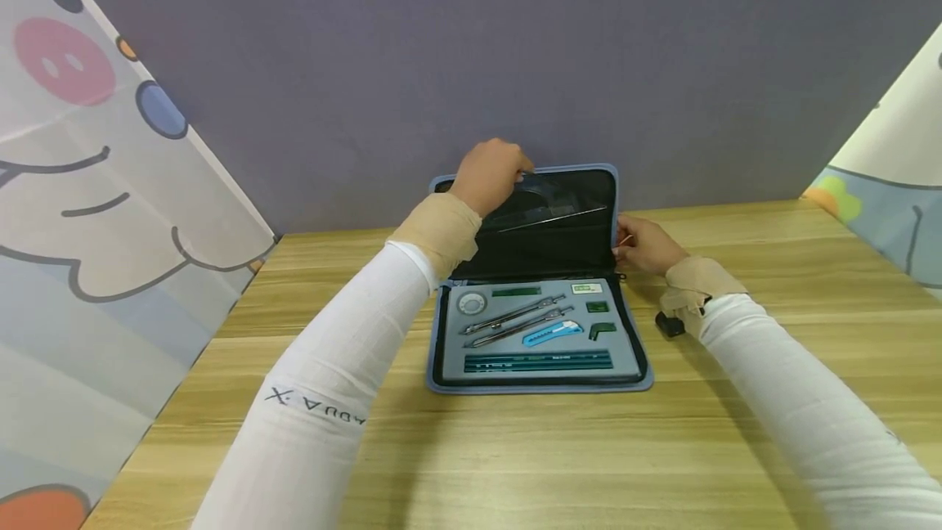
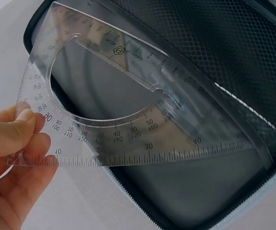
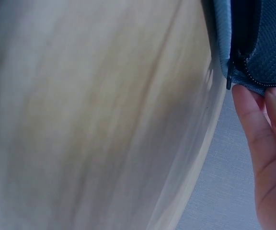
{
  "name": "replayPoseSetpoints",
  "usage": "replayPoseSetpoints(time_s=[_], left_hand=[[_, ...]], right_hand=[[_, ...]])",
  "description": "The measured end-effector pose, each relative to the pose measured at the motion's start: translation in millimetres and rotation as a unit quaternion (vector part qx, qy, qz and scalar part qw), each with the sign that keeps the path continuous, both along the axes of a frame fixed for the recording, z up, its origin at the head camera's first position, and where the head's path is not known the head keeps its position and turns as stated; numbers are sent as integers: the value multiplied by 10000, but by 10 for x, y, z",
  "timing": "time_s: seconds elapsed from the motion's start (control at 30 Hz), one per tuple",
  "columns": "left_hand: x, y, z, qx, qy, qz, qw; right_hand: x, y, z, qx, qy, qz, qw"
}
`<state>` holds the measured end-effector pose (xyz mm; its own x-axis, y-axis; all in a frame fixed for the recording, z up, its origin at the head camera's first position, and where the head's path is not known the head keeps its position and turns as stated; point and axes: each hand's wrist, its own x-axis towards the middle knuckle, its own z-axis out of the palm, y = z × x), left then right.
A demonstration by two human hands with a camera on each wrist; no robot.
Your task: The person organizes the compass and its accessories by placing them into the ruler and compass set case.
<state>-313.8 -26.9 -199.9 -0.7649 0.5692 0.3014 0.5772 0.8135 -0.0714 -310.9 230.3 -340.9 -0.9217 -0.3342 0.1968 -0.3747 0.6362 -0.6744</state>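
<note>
A blue zip case (image 1: 540, 387) lies open on the wooden table, its lid (image 1: 614, 186) standing upright against the grey wall. My left hand (image 1: 491, 172) pinches a clear plastic protractor set square (image 2: 123, 115) by its corner, at the lid's black mesh pocket (image 2: 210, 43). Thumb and fingers (image 2: 18, 129) press on the ruler's scale end. My right hand (image 1: 646, 244) holds the lid's right edge (image 3: 253, 81) near the zip pull. The lower tray holds two compasses (image 1: 515, 320), a blue cutter (image 1: 552, 334), a green ruler (image 1: 537, 362) and small pieces.
A small black object (image 1: 670, 324) lies on the table under my right wrist. Printed fabric panels stand at the left (image 1: 88, 211) and right (image 1: 890, 186), and the grey wall is close behind the case. Bare wooden tabletop (image 1: 515, 456) stretches in front.
</note>
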Motion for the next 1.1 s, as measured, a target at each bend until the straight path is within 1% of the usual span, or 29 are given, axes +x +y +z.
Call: replayPoseSetpoints(time_s=[0.27,0.53,0.73,0.93,1.1], left_hand=[[-14,50,-71,-45,14,9,10000],[-21,89,-97,-112,9,10,9999],[-20,111,-71,-205,-54,29,9998],[-16,133,-22,-207,-205,80,9995],[-41,141,-25,-235,-234,85,9994]], right_hand=[[26,-18,4,-81,-89,8,9999],[37,-38,14,-98,-163,-4,9998],[20,-34,2,-91,-157,-15,9998],[10,-27,-1,-100,-161,-3,9998],[24,-39,1,-118,-153,-10,9998]])
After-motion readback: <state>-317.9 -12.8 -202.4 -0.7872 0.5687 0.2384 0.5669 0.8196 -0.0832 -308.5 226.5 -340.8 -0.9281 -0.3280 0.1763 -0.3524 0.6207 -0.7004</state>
